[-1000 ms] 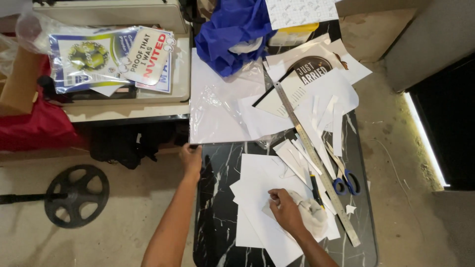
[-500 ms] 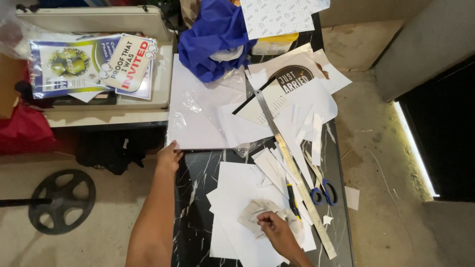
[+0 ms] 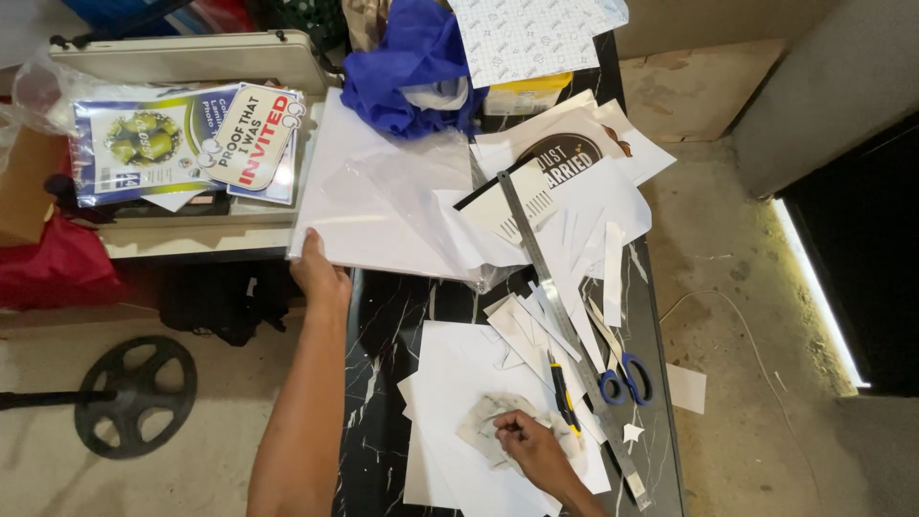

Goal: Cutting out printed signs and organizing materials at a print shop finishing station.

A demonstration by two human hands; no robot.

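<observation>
My left hand (image 3: 321, 276) had shifted from the dark marbled table (image 3: 383, 383) edge up to the big white sheet (image 3: 369, 211) at far left — fingers curled on its near corner. My right hand (image 3: 526, 445) pressed, fingers bent, on a grey cloth (image 3: 486, 426) over near white paper (image 3: 459, 383) — wiping seemed underway.

Seen from above, the left hand (image 3: 319, 275) gripped the lower corner of a large white sheet (image 3: 354, 211) at the edge of a black marbled counter (image 3: 383, 345). The right hand (image 3: 528, 445) pressed a crumpled cloth (image 3: 483, 421) onto white paper (image 3: 459, 373), beside a steel ruler (image 3: 565, 325) and blue-handled scissors (image 3: 624, 375).
</observation>
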